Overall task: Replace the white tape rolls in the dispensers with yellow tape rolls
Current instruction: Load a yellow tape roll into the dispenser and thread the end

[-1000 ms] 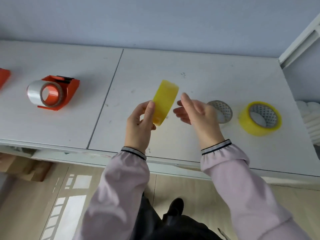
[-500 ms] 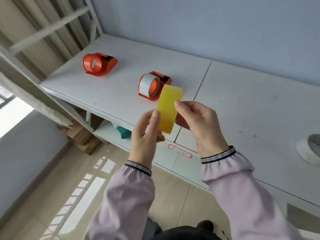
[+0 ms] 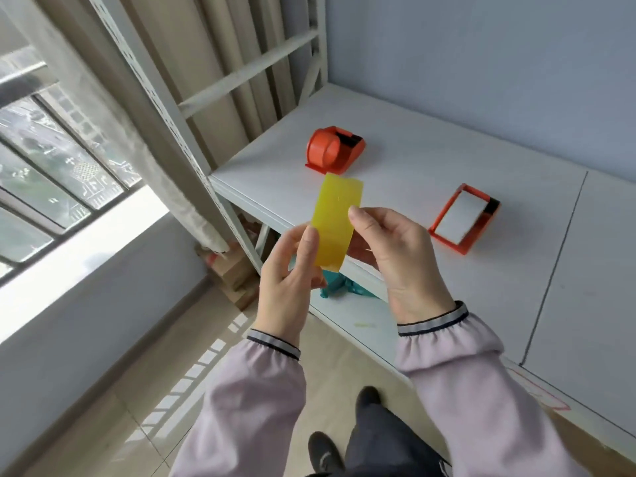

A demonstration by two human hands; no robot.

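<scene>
Both hands hold a yellow tape roll edge-on above the shelf's front edge: left hand pinching its lower side, right hand its upper. Two orange dispensers sit behind on the white shelf.

Two tape dispensers sit on a shelf near its left edge, apart. A tape roll is held between both hands, before that edge.

Storeroom or stockroom, by the looks: white steel rack, bare shelf, cardboard boxes underneath, tiled floor.
</scene>
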